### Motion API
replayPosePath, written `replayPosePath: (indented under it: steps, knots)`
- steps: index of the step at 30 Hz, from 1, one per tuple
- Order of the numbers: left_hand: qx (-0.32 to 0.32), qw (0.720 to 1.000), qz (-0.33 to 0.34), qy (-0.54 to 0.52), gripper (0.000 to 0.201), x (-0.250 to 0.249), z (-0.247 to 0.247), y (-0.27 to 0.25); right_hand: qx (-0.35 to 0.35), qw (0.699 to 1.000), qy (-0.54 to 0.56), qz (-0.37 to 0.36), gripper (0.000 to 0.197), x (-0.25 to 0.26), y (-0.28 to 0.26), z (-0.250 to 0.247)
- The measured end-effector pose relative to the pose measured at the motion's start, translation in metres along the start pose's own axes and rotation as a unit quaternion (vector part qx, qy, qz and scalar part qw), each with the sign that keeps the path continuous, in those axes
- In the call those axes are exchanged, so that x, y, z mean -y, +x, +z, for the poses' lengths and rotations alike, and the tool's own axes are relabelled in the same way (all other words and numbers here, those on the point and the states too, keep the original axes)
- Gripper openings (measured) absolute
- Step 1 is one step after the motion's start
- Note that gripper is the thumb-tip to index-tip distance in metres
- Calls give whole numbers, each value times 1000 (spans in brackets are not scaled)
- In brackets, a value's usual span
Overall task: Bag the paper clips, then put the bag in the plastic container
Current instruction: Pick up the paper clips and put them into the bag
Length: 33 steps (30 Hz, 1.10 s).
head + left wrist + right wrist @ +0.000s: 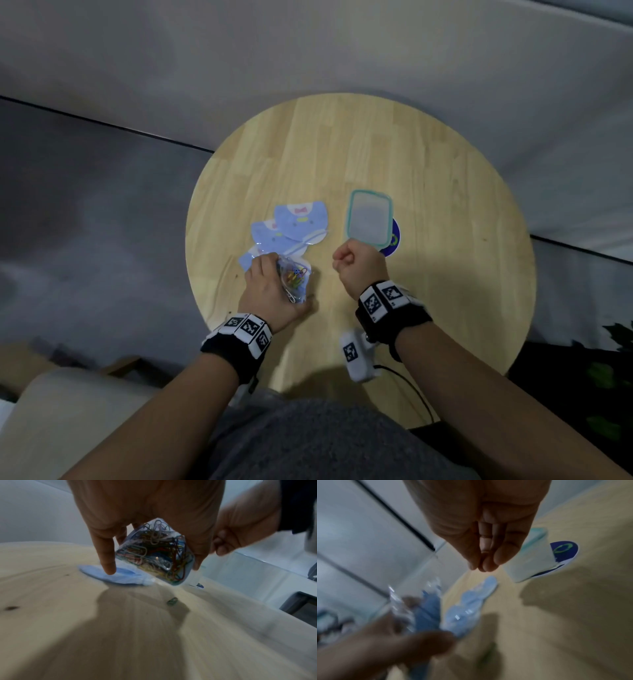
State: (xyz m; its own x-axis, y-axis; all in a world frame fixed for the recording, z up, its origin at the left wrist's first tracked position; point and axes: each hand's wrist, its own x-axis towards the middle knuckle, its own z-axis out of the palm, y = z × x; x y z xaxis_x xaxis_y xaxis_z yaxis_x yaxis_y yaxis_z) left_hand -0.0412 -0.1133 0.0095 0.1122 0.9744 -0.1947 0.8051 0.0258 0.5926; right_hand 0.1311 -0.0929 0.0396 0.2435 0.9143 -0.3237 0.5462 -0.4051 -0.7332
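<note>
My left hand (270, 284) holds a small clear bag (295, 277) stuffed with coloured paper clips, just above the round wooden table (342, 154). From the left wrist, that bag (154, 553) hangs between thumb and fingers, and one loose green paper clip (172, 601) lies on the wood below. My right hand (346, 262) hovers to the right as a fist. The right wrist view shows its fingertips (486, 563) bunched together with nothing visible between them. The clear plastic container (370, 218) with a teal rim stands just beyond that hand.
Several flat blue cartoon bags (301, 221) lie overlapped at the table's left, one under my left fingers. A round blue sticker (394, 241) peeks from under the container. The table edge runs close to my body, and grey floor surrounds it.
</note>
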Motion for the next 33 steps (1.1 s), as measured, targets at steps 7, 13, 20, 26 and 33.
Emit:
replayPosePath:
  steps: [7,13,20,26,33]
  knots:
    - [8,998,-24,49,86,29,-5,-6,250,909,-317,-99,30,-27,-6,37]
    - [7,998,-30,58,88,35,-10,-13,257,869,-392,-156,23,-30,-21,55]
    - [25,998,-27,56,87,30,-10,-12,273,857,-421,-117,34,-35,-30,61]
    - [22,998,-16,54,91,24,-7,-13,277,875,-384,-102,23,-32,-34,46]
    - [28,999,-18,37,96,10,0,-10,51,995,-22,-84,12,-3,-32,6]
